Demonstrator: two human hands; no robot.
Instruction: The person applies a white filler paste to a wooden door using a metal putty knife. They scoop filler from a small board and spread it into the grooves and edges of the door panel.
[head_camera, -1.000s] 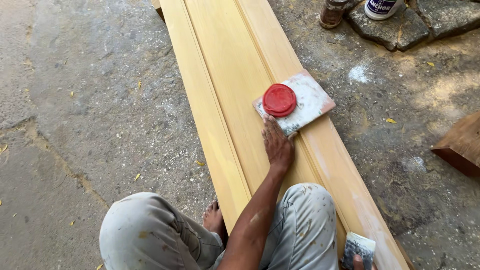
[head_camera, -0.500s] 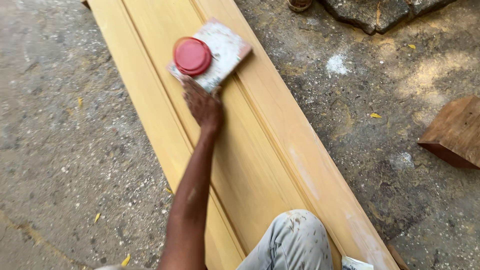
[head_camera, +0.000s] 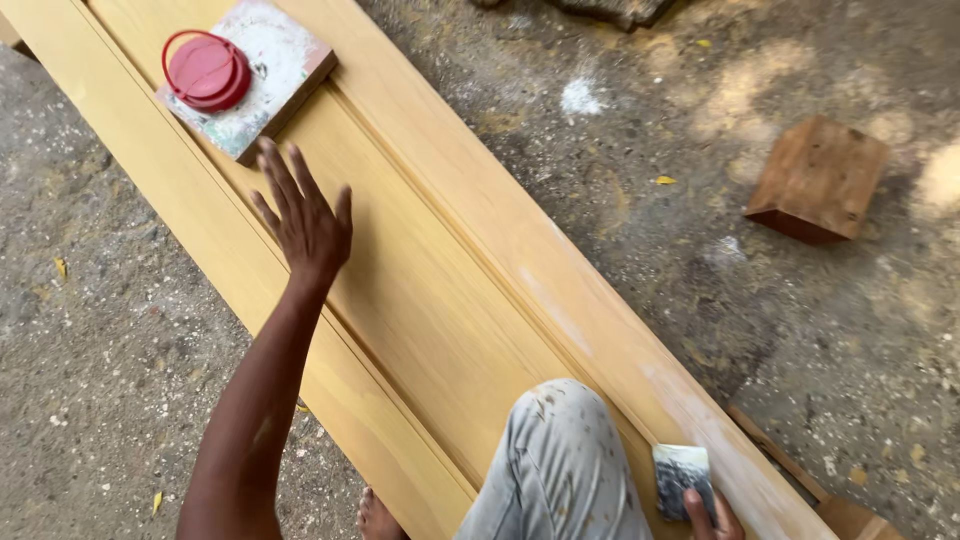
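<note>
Reaching out over the long yellow-painted wooden panel (head_camera: 440, 290), your left hand (head_camera: 305, 222) has its fingers (head_camera: 278, 178) spread wide and straight, holding nothing. Just ahead of those fingertips, a little to their left, lies the square paint-smeared wooden block (head_camera: 270, 70), its near edge barely apart from them; I cannot tell whether they touch it. On the block, at its far-left part, sits the round red plastic lid (head_camera: 205, 72), lying flat, and nothing shows inside it. The panel's long axis runs diagonally, from beyond the block down past your palm toward your knee in pale, spattered trousers (head_camera: 560, 460), so your forearm lies nearly along it.

Your right hand (head_camera: 712, 515) is well behind, at the panel's near edge, its fingers curled around a grey, dusty folded sanding pad (head_camera: 680, 478) pressed on the whitened edge strip. Your left hand is far nearer the block. Off beyond the panel, well apart, a brown wooden block (head_camera: 818, 178) rests on the gritty ground (head_camera: 820, 330).
</note>
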